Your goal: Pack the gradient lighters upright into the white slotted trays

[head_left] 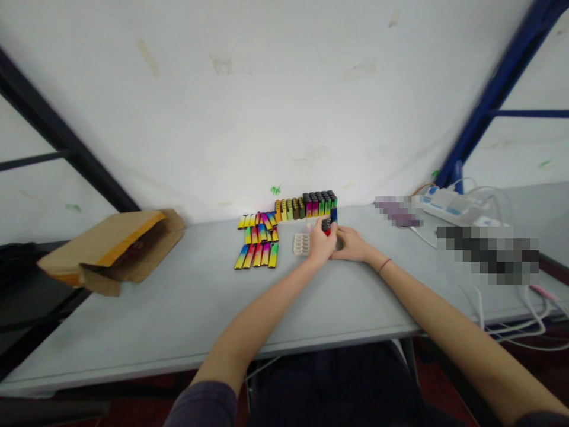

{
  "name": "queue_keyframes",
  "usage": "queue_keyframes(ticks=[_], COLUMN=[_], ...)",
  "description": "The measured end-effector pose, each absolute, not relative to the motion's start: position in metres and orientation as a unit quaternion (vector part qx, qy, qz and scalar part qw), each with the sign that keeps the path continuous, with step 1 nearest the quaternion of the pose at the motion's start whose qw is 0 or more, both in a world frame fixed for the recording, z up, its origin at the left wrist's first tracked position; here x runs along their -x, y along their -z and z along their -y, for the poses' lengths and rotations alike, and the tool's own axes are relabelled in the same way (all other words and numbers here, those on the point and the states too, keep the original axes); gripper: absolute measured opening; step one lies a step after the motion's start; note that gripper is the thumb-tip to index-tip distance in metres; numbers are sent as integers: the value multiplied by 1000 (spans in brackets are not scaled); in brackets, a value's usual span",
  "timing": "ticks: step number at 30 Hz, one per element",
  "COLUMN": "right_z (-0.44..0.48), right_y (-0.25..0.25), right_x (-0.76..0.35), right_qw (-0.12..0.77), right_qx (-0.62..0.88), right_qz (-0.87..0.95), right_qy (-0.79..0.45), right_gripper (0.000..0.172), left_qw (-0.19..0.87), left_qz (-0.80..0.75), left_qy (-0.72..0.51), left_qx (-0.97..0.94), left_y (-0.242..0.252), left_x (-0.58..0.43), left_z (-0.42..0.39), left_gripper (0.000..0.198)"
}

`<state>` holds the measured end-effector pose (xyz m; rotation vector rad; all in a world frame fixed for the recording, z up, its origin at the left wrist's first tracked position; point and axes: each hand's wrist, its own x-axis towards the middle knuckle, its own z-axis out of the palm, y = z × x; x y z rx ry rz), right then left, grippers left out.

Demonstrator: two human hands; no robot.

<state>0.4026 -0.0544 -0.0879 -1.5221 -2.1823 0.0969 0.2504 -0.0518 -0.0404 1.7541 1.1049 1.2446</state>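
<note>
Near the table's middle, my left hand [322,240] is closed round a small lighter [326,226] with a black top and a red part. My right hand [351,244] is beside it, fingers bent round something I cannot make out. A dark blue lighter [333,216] stands upright just behind the hands. Left of my left hand lies a white slotted tray [301,244]. Behind it, upright black-topped lighters [315,204] stand in rows, next to yellow and brown ones [290,209]. Several colourful lighters [258,256] lie flat in rows farther left.
An open brown cardboard box [111,246] rests on the left of the grey table [186,320]. At the right are a white power strip [453,204], cables and pixelated objects. A white wall rises behind, with dark and blue frames at the sides.
</note>
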Motion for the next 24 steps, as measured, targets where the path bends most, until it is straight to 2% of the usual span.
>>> queue_keyframes(ticks=[6,11,14,16,20,24], right_z=[57,58,59,58,58,58], right_y=[87,86,86,86,89,89], right_x=[-401,-402,-403,-403,-404,-404], right_qw=[225,229,232,235,242,240], right_qx=[566,566,564,563,556,558], right_qz=[792,791,791,791,793,793], right_qy=[-37,-46,-52,-51,-48,-51], right_gripper=[76,79,80,80,79,80], left_qw=[400,487,493,468,289,229], left_qz=[-438,-451,-505,-580,-696,-718], left_qy=[-549,-599,-549,-458,-335,-257], left_qx=[-588,-448,-448,-484,-566,-605], left_y=[33,-12,-38,-44,-32,-15], left_x=[-240,-186,-129,-93,-51,-48], left_z=[32,-1,-20,-29,-45,-67], left_gripper=[23,28,21,16,21,20])
